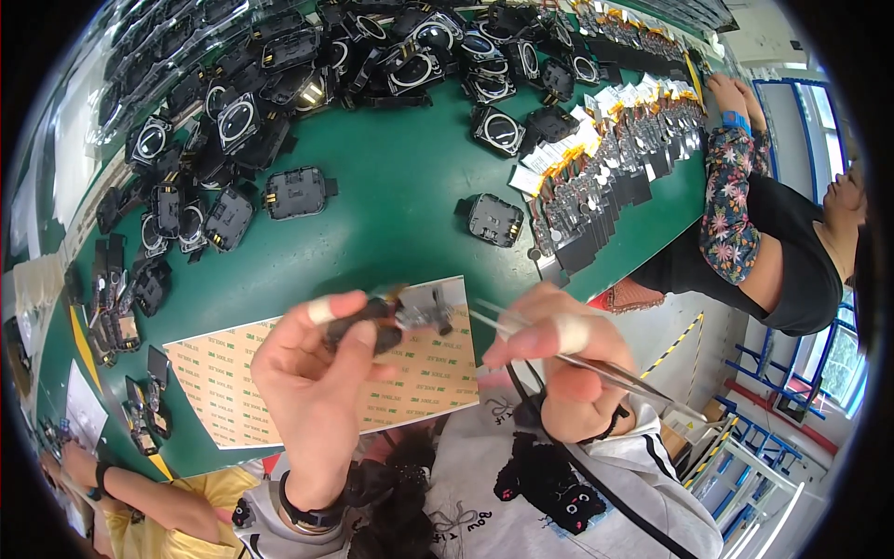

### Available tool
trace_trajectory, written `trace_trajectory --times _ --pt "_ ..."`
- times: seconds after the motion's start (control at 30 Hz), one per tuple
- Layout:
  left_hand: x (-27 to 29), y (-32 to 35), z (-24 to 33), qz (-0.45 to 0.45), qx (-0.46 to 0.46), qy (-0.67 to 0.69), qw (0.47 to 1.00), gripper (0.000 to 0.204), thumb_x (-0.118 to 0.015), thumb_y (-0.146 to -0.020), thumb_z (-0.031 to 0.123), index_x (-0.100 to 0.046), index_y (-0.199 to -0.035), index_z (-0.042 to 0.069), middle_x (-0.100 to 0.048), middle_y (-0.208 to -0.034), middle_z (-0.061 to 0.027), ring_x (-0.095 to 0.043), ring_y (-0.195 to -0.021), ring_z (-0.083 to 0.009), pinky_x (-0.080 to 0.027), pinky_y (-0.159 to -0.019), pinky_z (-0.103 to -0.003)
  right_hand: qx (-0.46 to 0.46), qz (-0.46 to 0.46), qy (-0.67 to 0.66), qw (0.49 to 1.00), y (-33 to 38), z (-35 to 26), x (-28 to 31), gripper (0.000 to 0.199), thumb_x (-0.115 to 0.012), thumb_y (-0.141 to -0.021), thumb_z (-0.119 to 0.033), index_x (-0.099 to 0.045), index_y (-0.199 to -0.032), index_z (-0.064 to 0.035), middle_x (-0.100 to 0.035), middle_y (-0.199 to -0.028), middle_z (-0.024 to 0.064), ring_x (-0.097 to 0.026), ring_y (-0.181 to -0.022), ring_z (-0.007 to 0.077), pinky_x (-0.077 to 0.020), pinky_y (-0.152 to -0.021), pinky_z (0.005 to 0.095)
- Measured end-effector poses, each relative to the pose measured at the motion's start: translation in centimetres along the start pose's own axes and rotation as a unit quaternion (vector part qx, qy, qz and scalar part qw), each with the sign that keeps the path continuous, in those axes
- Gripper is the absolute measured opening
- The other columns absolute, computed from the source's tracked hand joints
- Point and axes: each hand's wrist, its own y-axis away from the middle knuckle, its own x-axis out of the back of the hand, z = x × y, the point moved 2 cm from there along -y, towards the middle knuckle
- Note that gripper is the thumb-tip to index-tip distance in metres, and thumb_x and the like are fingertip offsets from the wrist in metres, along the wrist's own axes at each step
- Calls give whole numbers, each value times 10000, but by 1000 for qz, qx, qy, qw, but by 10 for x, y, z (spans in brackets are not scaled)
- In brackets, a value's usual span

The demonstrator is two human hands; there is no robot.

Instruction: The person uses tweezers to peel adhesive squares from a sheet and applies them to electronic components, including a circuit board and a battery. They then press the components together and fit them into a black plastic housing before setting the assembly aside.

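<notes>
My left hand [312, 387] pinches a small black housing [374, 312] between thumb and fingers, over a beige sheet. A thin flex cable assembly [424, 319], grey and dark, sticks out of the housing to the right; it is slightly blurred. Metal tweezers [638, 380] lie in the grip of my right hand [582, 359], their tips pointing left toward the cable but apart from it. Wrappings cover a finger of my left hand and part of my right. Beneath my left hand, the patterned beige sheet [219, 396] lies on the green table [391, 186].
Black housings with round rings [410, 70] are heaped along the back and left. Single housings lie at centre left [296, 193] and centre right [495, 220]. Rows of flex cable parts [610, 154] cover the right side. Co-workers' hands are at right [731, 98] and lower left [79, 466].
</notes>
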Motion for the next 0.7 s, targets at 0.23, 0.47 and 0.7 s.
trace_trajectory --times 0.23,0.47,0.7 --pt "3 -9 -18 86 -70 156 981 208 -479 -853 -30 -467 -1059 -55 -579 -940 -151 -612 -859 -285 -541 -768 -328 -337 61 -107 933 35 24 -30 234 -397 -932 -168 -458 -1025 38 -565 -897 139 -553 -697 136 -457 -597 252" --pt "5 -9 -28 85 -88 186 975 273 -478 -866 13 -412 -1127 -35 -536 -1041 -151 -554 -1000 -274 -459 -911 -368 -266 -17 30 963 2 38 -25 184 -470 -889 -77 -481 -1013 59 -559 -925 101 -555 -729 113 -449 -638 221" --pt "8 -11 -30 70 -105 234 964 291 -483 -869 28 -395 -1143 -20 -534 -1054 -142 -522 -1036 -259 -402 -972 -380 -330 -9 50 943 -15 39 -33 151 -533 -853 -60 -568 -856 87 -573 -870 64 -538 -570 84 -422 -503 193"
